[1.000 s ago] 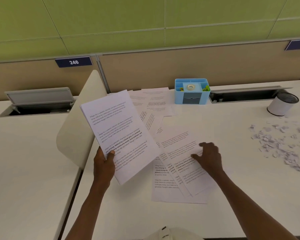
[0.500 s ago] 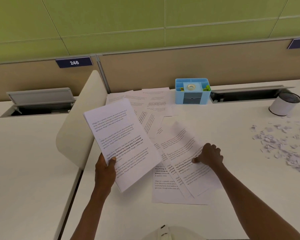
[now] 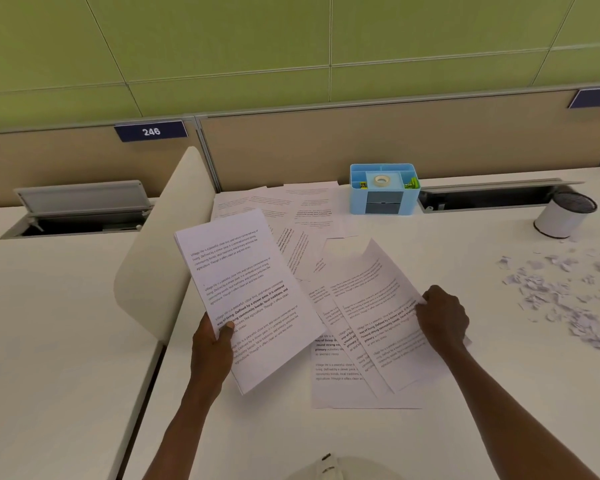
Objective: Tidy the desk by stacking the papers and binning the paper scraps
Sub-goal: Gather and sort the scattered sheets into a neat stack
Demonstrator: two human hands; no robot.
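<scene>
Papers lie fanned on the desk; right hand, flat a second ago, now pinches the top sheet lifting, left hand grips the stack, collecting continues

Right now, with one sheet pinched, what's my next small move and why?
Probably lift that sheet onto the stack in your left hand. Your right hand already pinches its edge, its far corner is curling up, and more loose sheets lie underneath.

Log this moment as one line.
left hand: holds stack | right hand: pinches sheet | scraps: on desk
</scene>
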